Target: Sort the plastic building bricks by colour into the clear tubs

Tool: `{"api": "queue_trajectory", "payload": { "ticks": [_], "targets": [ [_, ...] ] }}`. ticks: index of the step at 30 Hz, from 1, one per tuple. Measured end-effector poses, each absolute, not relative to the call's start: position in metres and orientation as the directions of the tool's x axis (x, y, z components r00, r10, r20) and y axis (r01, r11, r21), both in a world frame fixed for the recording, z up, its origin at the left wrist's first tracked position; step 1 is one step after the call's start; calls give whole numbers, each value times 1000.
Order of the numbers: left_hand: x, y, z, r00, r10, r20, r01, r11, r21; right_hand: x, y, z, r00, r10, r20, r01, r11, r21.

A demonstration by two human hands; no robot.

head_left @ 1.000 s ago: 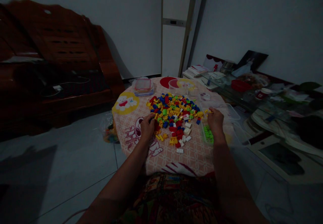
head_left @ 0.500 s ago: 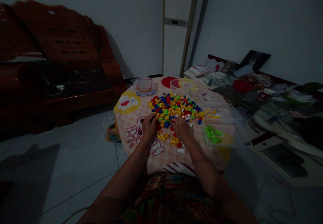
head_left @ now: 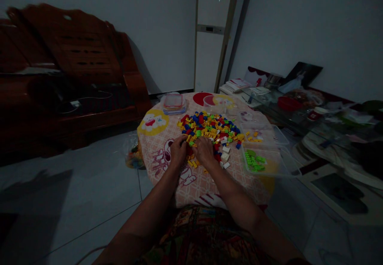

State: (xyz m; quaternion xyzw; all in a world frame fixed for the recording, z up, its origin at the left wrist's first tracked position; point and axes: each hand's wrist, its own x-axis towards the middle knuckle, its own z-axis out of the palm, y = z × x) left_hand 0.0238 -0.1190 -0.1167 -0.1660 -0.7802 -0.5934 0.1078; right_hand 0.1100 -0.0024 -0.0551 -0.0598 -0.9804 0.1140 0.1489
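A heap of small red, blue, yellow, green and white building bricks (head_left: 213, 127) lies on a round table with a patterned pink cloth (head_left: 158, 153). My left hand (head_left: 178, 152) rests at the heap's near left edge, fingers curled onto bricks. My right hand (head_left: 204, 151) sits right beside it, fingers bent down among yellow and red bricks. What either hand grips is hidden. A clear tray with green bricks (head_left: 256, 162) stands to the right. Behind it is a clear tray with yellow bricks (head_left: 257, 136).
A lidded clear box (head_left: 174, 102) and a clear round tub (head_left: 213, 103) stand at the table's far side. A dark wooden sofa (head_left: 68, 77) is on the left. A cluttered glass table (head_left: 314, 117) is on the right. A bag (head_left: 133, 157) lies on the floor.
My right hand has come from the green-brick tray on the right across to the heap's near edge, next to my left hand. My left hand has stayed put.
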Motion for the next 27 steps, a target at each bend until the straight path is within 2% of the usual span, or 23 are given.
{"api": "queue_trajectory", "payload": {
  "ticks": [5,14,19,23,27],
  "targets": [
    [24,-120,-116,-919,144,366,391,243,888,124,12,-55,-925,165,342,60,953,-297],
    [21,-119,-117,-920,142,365,390,244,888,165,65,-53,-847,303,437,135,917,-375],
    [20,-119,-118,-924,137,358,382,241,892,180,122,-45,-746,472,469,340,876,-341],
    [20,-118,-119,-924,129,361,382,248,890,187,162,-31,-666,615,423,551,787,-276],
    [19,-118,-121,-920,121,373,392,246,887,190,183,-21,-599,721,347,670,689,-276]
  ]
}}
